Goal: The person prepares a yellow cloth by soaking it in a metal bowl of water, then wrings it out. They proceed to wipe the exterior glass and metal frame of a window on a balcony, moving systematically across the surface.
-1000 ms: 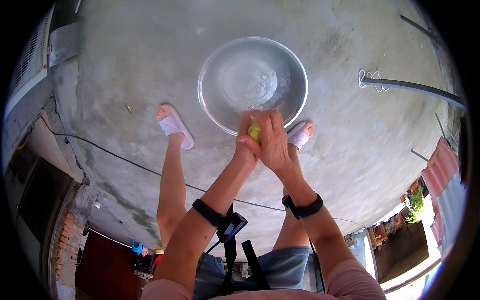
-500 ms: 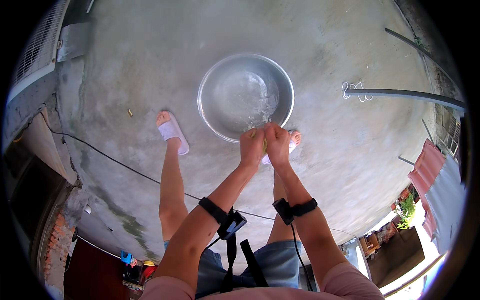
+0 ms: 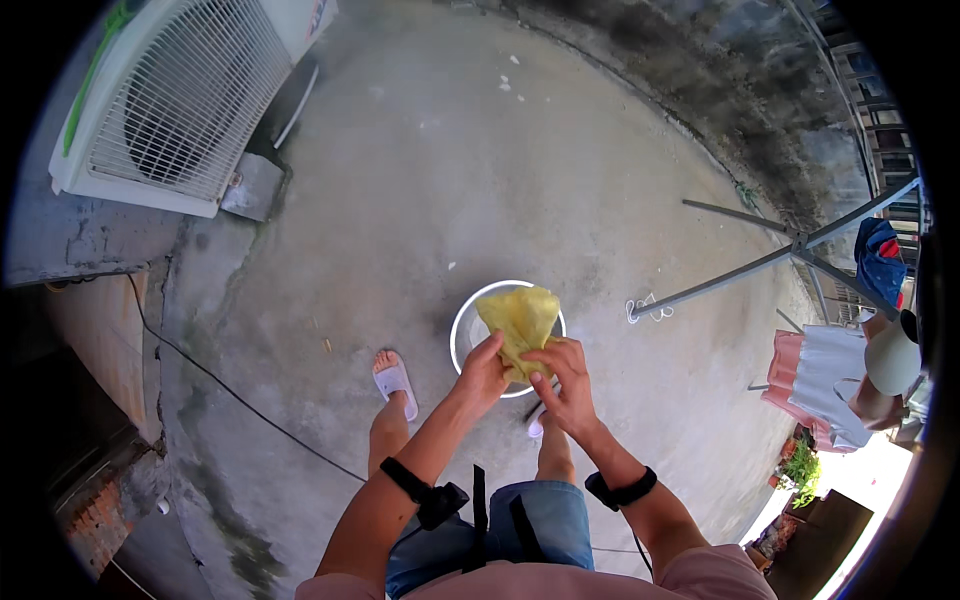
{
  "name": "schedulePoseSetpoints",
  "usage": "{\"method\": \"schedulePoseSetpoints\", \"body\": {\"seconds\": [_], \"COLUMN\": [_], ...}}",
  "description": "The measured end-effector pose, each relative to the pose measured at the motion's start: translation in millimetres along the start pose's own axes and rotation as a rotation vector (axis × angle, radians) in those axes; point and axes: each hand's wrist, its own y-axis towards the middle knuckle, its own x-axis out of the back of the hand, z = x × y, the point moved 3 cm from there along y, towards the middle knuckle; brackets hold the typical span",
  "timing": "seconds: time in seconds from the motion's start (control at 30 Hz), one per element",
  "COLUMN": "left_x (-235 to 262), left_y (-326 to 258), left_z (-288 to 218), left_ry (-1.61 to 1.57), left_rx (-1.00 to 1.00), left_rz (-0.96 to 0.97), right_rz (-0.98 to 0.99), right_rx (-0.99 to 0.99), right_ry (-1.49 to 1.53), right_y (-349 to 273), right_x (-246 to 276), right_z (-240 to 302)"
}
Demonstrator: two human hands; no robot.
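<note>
A crumpled yellow cloth (image 3: 522, 318) is partly spread out above a round metal basin (image 3: 457, 335) on the ground. My left hand (image 3: 483, 373) grips the cloth's lower left edge between thumb and fingers. On the other side, my right hand (image 3: 568, 382) pinches its lower right part, with the fingers bent over it. The cloth and hands cover most of the basin's inside, so its contents barely show.
A grey metal stand (image 3: 720, 280) with white cord (image 3: 655, 306) at its foot reaches in from the right, near hanging clothes (image 3: 825, 380). An air-conditioner unit (image 3: 190, 105) stands at upper left. A black cable (image 3: 240, 400) crosses the concrete floor.
Both hands were fists pressed together on the bunched cloth at the basin's near edge. Now they are apart and the cloth is opened out. My view has tilted up, showing more floor ahead.
</note>
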Motion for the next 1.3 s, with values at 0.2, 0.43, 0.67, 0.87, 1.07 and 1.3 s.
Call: {"method": "schedulePoseSetpoints", "body": {"seconds": [0.2, 0.43, 0.67, 0.87, 1.07, 1.3], "left_x": [-133.1, -206.7, -249.4, -312.5, -404.6, -486.9], "left_y": [-113.8, -155.7, -107.4, -49.8, 14.3, 131.5], "left_z": [-155.0, -257.0, -341.5, -345.3, -393.4, -415.3], "left_ry": [0.633, 0.779, 1.405, 0.566, 0.552, 1.672], "left_rx": [-0.088, -0.246, -0.571, -0.224, -0.306, -0.648], "left_rz": [0.042, 0.190, -0.331, 0.126, 0.173, 0.150], "right_rz": [-0.196, 0.097, -0.405, -0.081, 0.082, -0.472], "right_rx": [-0.441, -0.250, 0.055, 0.620, 0.201, -0.229], "right_ry": [0.496, 0.648, 0.300, -0.063, 0.311, 1.002], "right_y": [61.2, 192.9, 291.0, 323.2, 359.4, 513.2], "right_x": [15.6, 46.6, 137.1, 145.9, 209.3, 209.6], "right_z": [105.0, 176.5, 223.9, 320.0, 264.0, 148.1]}}
